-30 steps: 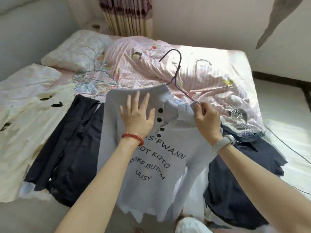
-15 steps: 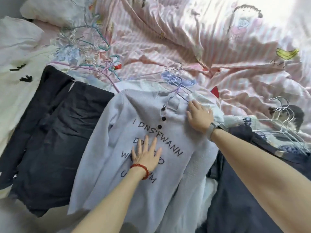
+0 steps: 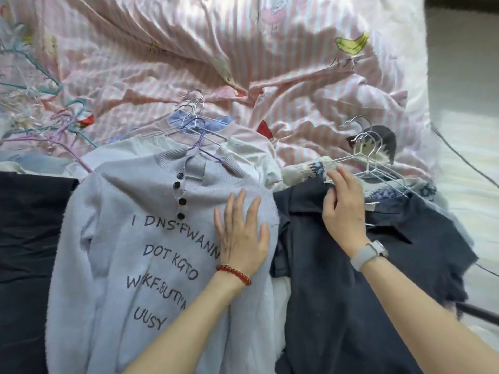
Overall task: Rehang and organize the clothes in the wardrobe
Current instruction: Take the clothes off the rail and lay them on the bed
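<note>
A pale lavender knit sweater (image 3: 121,211) with dark buttons and printed letters lies flat on the bed, on a purple wire hanger (image 3: 201,139). My left hand (image 3: 241,233) rests flat on its right shoulder, fingers spread. To the right lies a dark navy garment (image 3: 337,306). My right hand (image 3: 343,206) lies on its collar with fingers stretched toward a bunch of silver wire hangers (image 3: 370,152). Under the sweater sit other hung clothes, white, pink and a blue collar (image 3: 199,121).
A black garment (image 3: 27,225) lies left of the sweater. Loose coloured hangers (image 3: 40,103) are tangled at the far left. The rumpled pink striped sheet (image 3: 189,49) covers the bed behind. A dark cable (image 3: 459,157) runs along the white right edge.
My right hand left the sweater's collar and moved right onto the navy garment's collar. My left hand slid from the sweater's lettering to its right shoulder. The view came closer.
</note>
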`<state>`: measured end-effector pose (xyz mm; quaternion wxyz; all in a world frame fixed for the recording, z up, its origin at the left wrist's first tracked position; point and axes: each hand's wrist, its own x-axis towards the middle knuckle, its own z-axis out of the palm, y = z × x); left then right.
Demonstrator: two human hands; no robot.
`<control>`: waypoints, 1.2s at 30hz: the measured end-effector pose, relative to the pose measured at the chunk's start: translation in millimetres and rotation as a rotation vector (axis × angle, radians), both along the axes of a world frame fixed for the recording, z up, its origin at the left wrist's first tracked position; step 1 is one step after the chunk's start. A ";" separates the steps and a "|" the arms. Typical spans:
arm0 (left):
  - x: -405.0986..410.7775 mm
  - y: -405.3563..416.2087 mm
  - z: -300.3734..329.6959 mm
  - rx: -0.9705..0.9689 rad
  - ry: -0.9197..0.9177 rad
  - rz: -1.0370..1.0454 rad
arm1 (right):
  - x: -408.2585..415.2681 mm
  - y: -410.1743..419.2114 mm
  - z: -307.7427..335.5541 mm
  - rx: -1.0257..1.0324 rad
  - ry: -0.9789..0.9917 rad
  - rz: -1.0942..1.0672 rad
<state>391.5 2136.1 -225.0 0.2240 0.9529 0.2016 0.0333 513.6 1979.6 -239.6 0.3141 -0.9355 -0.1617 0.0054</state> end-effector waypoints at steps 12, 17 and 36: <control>111.3 -72.9 -17.5 0.144 0.458 -0.287 | 48.7 -148.9 -23.9 -0.470 0.422 -0.316; 101.3 -86.8 4.8 0.086 0.291 -0.353 | 34.9 -162.4 -28.6 -0.389 0.277 -0.400; -19.8 -43.0 98.3 -0.303 0.044 -0.133 | -15.8 -109.1 50.8 -0.048 -0.300 -0.228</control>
